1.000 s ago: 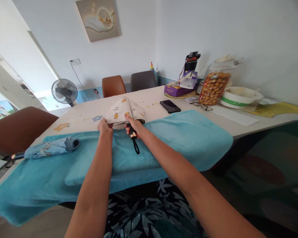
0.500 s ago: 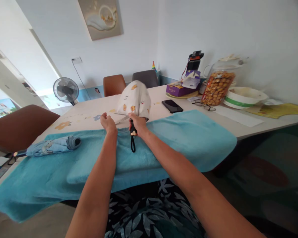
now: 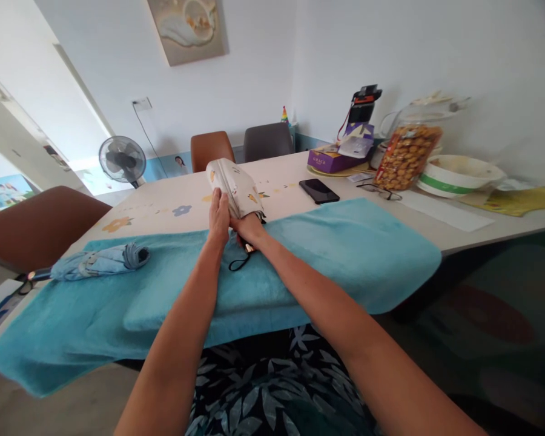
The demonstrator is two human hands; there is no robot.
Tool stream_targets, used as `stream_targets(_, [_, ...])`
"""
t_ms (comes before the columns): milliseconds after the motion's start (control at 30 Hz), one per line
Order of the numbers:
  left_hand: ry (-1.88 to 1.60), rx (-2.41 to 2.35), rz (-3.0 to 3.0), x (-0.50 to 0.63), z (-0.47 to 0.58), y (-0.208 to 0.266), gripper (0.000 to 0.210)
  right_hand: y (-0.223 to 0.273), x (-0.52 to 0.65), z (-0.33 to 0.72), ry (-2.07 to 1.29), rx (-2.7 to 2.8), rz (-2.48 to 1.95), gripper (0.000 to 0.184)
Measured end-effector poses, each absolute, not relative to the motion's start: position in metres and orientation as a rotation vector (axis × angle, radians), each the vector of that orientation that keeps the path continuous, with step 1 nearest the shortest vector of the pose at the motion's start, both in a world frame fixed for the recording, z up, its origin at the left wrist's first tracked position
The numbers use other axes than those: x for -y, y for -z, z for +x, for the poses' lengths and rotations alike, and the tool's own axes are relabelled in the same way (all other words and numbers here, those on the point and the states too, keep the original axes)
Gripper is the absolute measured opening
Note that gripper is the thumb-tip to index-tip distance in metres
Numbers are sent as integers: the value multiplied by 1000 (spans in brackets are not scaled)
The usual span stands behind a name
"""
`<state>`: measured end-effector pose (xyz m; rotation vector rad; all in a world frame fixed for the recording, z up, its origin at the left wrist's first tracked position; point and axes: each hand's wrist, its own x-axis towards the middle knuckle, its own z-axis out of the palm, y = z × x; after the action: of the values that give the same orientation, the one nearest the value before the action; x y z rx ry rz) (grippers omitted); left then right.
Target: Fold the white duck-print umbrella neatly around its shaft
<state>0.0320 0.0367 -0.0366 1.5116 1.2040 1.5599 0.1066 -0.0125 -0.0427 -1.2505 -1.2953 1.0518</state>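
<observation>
A white folding umbrella (image 3: 236,184) with small orange prints is gathered into a loose roll and leans up to the left over the table. My right hand (image 3: 249,229) is closed around its lower end, by the black handle with a wrist loop. Against the left side of the canopy, my left hand (image 3: 219,213) grips the fabric, its fingers pointing up and partly hidden. Both hands are close together above a turquoise towel (image 3: 345,248). To the left, a rolled light-blue umbrella (image 3: 102,261) lies on the towel.
Right of the hands lie a black phone (image 3: 318,191) and eyeglasses (image 3: 381,191). Further right stand a purple box (image 3: 331,160), a jar of round brown snacks (image 3: 407,156) and a white bowl with a green band (image 3: 456,175). Chairs and a fan (image 3: 122,159) are beyond the table.
The umbrella's canopy has tilted left and become narrower. My left hand has moved right and up, from beside the umbrella onto its fabric. The wrist loop has swung left.
</observation>
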Motion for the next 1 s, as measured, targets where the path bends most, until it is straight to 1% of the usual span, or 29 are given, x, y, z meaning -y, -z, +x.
stream_targets(167, [-1501, -1319, 1616, -42, 28, 35, 66, 44, 13, 109, -1127, 1351, -1173, 23])
stream_targets(300, [-1593, -1308, 1561, -46, 15, 32, 73, 45, 15, 108, -1218, 1455, -1180, 17])
stream_targets(400, [-1693, -1240, 1369, -49, 6, 32, 78, 45, 18, 109, -1289, 1508, -1153, 16])
stream_targets(467, [-1739, -1136, 1187, -51, 3, 33, 75, 44, 20, 110, -1319, 1523, -1127, 17])
stream_targets(533, [-1731, -1006, 1009, -52, 1, 35, 63, 43, 22, 111, -1356, 1556, -1124, 20])
stream_targets(633, [-1609, -821, 808, -52, -1, 35, 44, 42, 24, 112, -1418, 1589, -1127, 22])
stream_targets(700, [-1521, -722, 735, -51, -2, 33, 38, 42, 24, 112, -1459, 1576, -1133, 22])
stream_targets(800, [-1486, -640, 678, -48, -3, 29, 36, 42, 24, 112, -1509, 1518, -1103, 21])
stream_targets(1000, [-1513, -496, 722, -44, -12, 24, 41, 40, 23, 113, -1641, 1502, -1025, 22])
